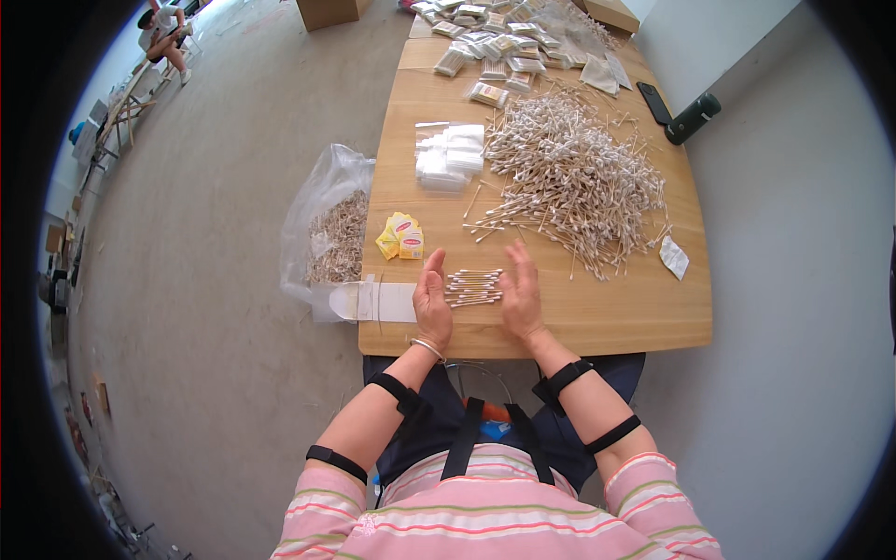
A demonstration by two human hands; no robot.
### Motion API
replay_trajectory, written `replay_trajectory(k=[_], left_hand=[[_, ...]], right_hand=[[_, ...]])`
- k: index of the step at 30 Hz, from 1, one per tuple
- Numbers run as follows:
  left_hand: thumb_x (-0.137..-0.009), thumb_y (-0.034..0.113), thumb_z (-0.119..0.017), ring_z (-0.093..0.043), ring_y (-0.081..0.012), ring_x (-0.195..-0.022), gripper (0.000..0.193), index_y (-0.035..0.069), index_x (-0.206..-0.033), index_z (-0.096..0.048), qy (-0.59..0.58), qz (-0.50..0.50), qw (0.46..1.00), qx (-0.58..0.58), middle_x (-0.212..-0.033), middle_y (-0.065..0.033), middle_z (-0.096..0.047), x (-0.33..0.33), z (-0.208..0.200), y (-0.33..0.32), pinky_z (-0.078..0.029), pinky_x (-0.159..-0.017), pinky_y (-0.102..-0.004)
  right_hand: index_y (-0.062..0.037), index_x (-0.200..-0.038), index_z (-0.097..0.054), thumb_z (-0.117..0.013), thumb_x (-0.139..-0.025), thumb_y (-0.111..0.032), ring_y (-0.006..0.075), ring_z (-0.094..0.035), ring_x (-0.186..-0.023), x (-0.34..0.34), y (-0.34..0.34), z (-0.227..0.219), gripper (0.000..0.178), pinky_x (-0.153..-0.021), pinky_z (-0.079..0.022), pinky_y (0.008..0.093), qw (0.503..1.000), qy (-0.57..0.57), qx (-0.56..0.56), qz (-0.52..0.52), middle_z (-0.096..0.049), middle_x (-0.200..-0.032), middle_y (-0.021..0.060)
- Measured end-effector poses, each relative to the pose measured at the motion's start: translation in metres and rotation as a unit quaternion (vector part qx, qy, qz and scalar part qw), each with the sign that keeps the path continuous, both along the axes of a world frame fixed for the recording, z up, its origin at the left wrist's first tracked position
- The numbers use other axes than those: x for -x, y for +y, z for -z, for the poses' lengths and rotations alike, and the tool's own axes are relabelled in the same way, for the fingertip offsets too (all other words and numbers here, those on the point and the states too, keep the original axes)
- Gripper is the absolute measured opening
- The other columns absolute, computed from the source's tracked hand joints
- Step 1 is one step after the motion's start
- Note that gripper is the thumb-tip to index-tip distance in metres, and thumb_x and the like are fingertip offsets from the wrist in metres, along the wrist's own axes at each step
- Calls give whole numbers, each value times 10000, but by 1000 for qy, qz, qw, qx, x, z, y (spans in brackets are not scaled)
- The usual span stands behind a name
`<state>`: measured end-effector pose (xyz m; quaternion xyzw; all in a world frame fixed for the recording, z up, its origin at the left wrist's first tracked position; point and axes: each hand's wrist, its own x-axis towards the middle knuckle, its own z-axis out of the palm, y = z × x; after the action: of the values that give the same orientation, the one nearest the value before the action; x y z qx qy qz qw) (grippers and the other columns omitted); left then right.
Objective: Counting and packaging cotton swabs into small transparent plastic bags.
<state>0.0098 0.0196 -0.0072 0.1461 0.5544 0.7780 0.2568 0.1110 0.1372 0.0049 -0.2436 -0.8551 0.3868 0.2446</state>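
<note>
A big heap of cotton swabs (569, 177) covered the counter (644, 308), beside white packets (451, 156), yellow sachets (400, 237) and a black phone (654, 102); a clear bag (329, 224) stood alongside on the floor.

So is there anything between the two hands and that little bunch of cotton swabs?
No. The small bunch of cotton swabs lies on the wooden table right between the left hand and the right hand, with nothing visible blocking either side.

Bright, even daylight fills the scene. The tabletop (579, 317) is evenly lit without glare, and only soft, faint shadows lie beside the hands on it. Focus is sharp around it; its straight edges bow, and a black fisheye rim encloses everything.
</note>
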Motion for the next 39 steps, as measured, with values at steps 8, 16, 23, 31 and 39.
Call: replay_trajectory(k=[8, 16, 23, 31, 39], left_hand=[[-1009, 383, -307, -352, -229, -1318, 553, -41, -1359, -368, 65, 22, 996, 48, -1399, -160, -398, -7, -2, 10, -246, -1110, -331], [-1007, 394, -312, -343, -230, -1326, 562, -38, -1361, -370, 13, 3, 1000, 14, -1397, -168, -399, 2, 1, 2, -239, -1114, -337], [-984, 344, -453, -573, -97, -708, 359, 22, -928, -602, 44, -23, 994, 98, -790, -42, -622, 24, 4, -23, -462, -642, -237], [-893, 114, -611, -508, -54, -646, 58, 67, -878, -581, 229, -231, 885, 333, -769, 16, -580, 96, -18, -188, -430, -586, -208], [-914, -3, -464, -459, -207, -1230, 453, 23, -1357, -375, 243, -203, 933, 170, -1267, -111, -520, 73, -32, -146, -348, -1054, -338]], right_hand=[[55, -1298, -397, -414, -922, -139, 327, -256, -1373, 24, -28, 4, 424, -1114, -200, 377, 971, 141, 190, 44, -334, -1437, 202], [52, -1396, -269, -501, -909, -264, 353, -185, -1393, 14, -14, 9, 625, -1133, -159, 432, 997, -2, -70, 21, -242, -1470, 235], [35, -1425, -213, -543, -807, -570, 344, -84, -1415, 9, -41, -12, 925, -1146, -84, 456, 925, -258, -246, -132, -158, -1502, 221], [11, -1446, -152, -451, -906, -468, 326, -69, -1420, -5, -4, -2, 782, -1149, -59, 452, 971, -142, -179, -74, -135, -1517, 192], [12, -1415, -233, -508, -902, -274, 335, -169, -1391, 9, -25, 3, 649, -1135, -130, 448, 968, -147, -180, -92, -241, -1469, 195]])
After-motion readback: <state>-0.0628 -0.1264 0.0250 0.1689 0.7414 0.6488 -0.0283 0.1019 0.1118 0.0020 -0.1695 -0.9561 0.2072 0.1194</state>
